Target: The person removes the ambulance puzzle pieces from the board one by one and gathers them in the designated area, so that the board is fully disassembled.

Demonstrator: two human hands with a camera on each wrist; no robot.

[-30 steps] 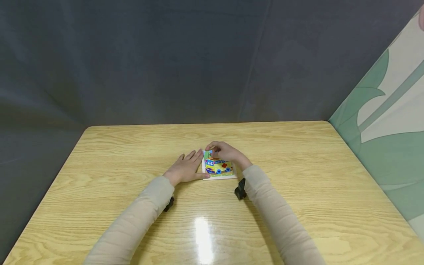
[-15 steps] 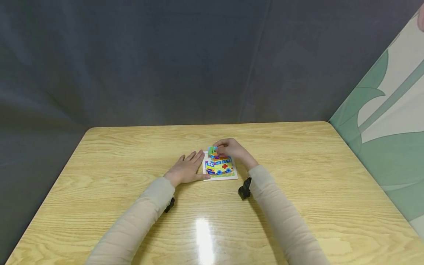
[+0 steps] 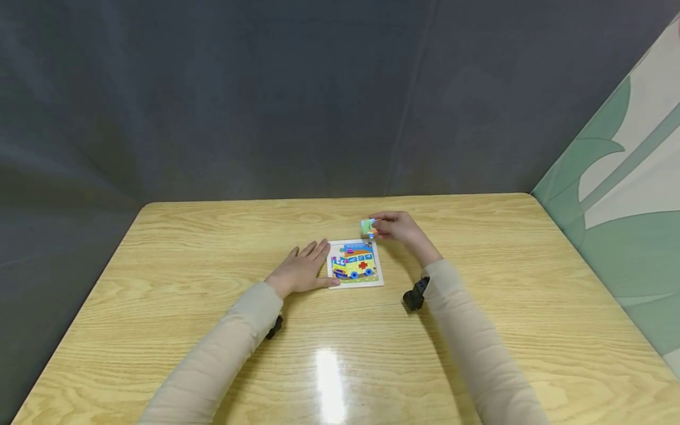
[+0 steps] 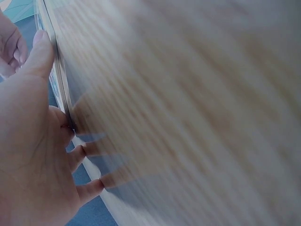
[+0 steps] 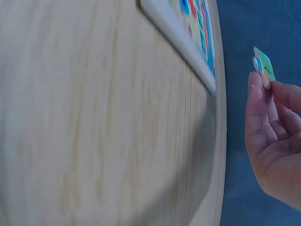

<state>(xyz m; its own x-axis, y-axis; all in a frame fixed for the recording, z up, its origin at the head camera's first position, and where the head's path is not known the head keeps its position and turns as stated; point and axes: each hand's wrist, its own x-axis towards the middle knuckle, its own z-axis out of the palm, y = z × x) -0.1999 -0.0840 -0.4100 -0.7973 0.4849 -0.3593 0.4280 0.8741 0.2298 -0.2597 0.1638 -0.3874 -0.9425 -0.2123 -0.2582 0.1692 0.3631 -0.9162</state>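
A small square jigsaw puzzle (image 3: 363, 265) with a yellow ambulance picture and a white frame lies on the table. Its upper left corner shows a bare pale patch. My left hand (image 3: 300, 273) lies with fingers spread along the puzzle's left side, the thumb on its lower left edge. Between thumb and fingers, my right hand (image 3: 398, 228) pinches a green and blue puzzle piece (image 3: 368, 228) just beyond the puzzle's far edge. In the right wrist view the puzzle piece (image 5: 265, 68) is held up off the table, apart from the puzzle frame (image 5: 183, 49).
The wooden table (image 3: 212, 236) reaches back to a dark curtain (image 3: 265, 100). At the right stands a panel (image 3: 637, 177) with green leaf shapes. A black wrist camera (image 3: 416, 295) hangs below the right sleeve.
My right hand has lifted the piece out of the puzzle's upper left corner and carried it right and away, baring the pale backing. The left hand has stayed in place.
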